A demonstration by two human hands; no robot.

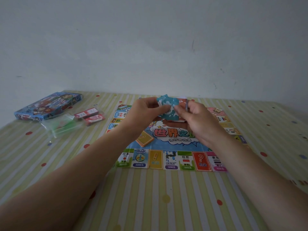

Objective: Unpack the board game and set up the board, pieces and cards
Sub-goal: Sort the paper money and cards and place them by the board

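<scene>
The paper game board [171, 160] lies unfolded flat on the striped tablecloth. Above its middle, my left hand [146, 110] and my right hand [198, 120] together hold a small pack of cards in a teal and white wrapper [167, 106]; an orange-red card edge shows behind it. My left fingers pinch the wrapper's left side and my right hand grips the pack from the right. An orange stack of cards [144, 139] rests on the board, just under my left wrist.
The blue game box [48, 105] lies at the far left. Beside it are a clear plastic bag with green pieces [61, 125] and two red wrapped card packs [90, 115]. A pale wall stands right behind the table's far edge.
</scene>
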